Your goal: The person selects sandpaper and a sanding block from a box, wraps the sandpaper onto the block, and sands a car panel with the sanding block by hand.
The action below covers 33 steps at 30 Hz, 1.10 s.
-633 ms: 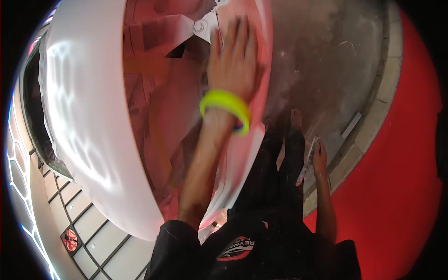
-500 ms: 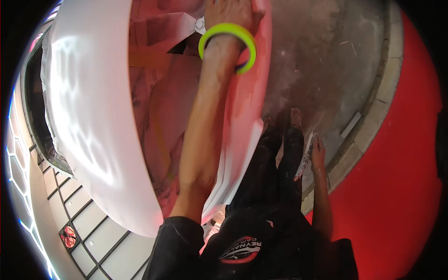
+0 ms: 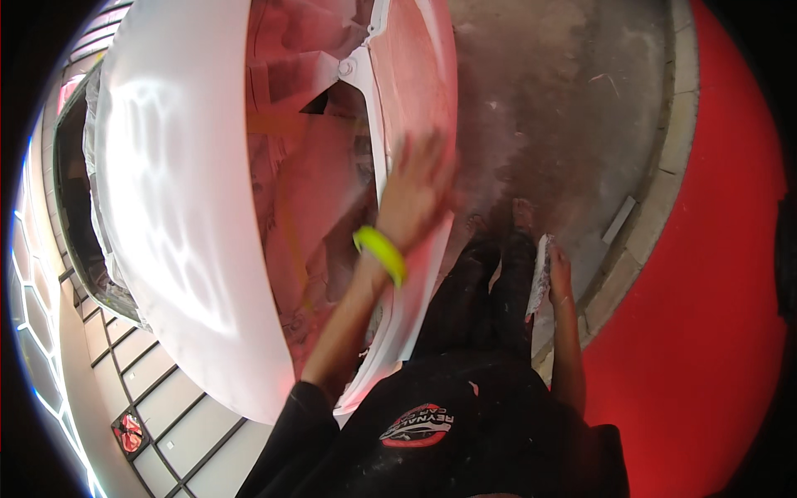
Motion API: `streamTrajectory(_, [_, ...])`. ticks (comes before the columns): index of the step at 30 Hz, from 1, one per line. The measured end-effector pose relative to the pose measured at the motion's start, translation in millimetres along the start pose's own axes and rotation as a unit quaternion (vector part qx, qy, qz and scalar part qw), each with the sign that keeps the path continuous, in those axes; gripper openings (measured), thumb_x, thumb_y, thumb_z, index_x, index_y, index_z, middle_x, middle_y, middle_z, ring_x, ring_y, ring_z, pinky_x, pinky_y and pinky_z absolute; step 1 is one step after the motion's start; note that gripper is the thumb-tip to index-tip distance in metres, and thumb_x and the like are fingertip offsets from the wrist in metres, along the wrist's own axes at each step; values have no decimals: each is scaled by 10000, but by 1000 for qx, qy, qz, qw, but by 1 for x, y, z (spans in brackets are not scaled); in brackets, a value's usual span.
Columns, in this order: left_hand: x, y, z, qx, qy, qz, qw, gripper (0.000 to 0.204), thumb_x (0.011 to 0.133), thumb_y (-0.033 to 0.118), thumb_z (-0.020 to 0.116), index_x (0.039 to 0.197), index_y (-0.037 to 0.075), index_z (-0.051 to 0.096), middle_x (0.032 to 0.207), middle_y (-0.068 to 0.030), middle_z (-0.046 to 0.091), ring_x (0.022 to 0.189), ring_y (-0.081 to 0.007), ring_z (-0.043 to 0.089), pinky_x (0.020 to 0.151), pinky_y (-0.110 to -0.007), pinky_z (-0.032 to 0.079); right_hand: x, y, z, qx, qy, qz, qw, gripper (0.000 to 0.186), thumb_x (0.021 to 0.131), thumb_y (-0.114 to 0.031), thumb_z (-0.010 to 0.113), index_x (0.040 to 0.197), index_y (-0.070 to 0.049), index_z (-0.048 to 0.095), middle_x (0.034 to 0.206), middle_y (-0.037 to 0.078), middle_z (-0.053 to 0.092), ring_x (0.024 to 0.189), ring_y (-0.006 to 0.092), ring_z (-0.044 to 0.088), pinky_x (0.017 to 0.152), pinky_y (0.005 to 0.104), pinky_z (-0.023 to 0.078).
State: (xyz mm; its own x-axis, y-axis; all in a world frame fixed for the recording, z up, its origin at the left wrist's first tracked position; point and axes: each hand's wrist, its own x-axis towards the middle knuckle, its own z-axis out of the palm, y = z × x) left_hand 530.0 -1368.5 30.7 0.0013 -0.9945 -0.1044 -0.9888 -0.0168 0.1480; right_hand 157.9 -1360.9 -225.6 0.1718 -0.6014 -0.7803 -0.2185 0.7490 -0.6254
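Against the pale inner panel (image 3: pixel 411 108) of a white car body part, the left hand (image 3: pixel 415 195) lies flat with fingers spread, holding nothing; the palm seems pressed on to feel or rub the surface, and a yellow-green wristband (image 3: pixel 380 253) rings the wrist. Beside it curves the glossy white outer shell (image 3: pixel 178 207). Down by the leg, the right hand (image 3: pixel 558 274) hangs closed on a folded whitish sheet (image 3: pixel 541 278), perhaps sandpaper, kept clear above the dusty grey floor (image 3: pixel 564 124).
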Motion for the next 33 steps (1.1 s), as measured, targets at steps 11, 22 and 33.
streamTrajectory(11, [45,-28,14,111,-14,43,993,504,839,326,723,1266,65,663,1427,-192,578,1431,-344,434,1256,-490,239,-8,1,12,94,0,58,994,425,1057,-341,549,1308,-8,627,1139,64,650,1007,166,624,904,322,508])
streamTrajectory(22, [97,-83,-48,194,53,-18,980,624,880,334,706,1428,89,539,1561,-109,453,1484,-311,346,1235,-531,229,-25,-10,36,133,-88,63,985,594,1044,-424,582,1450,6,524,1345,99,601,1184,193,594,1033,338,471])
streamTrajectory(33, [-75,15,-54,-296,-169,-89,936,539,934,376,716,1333,21,644,1445,-230,563,1362,-366,522,1196,-490,352,-33,-98,78,127,-71,-79,986,524,1086,-334,526,1483,8,520,1398,99,604,1218,181,598,1047,307,467])
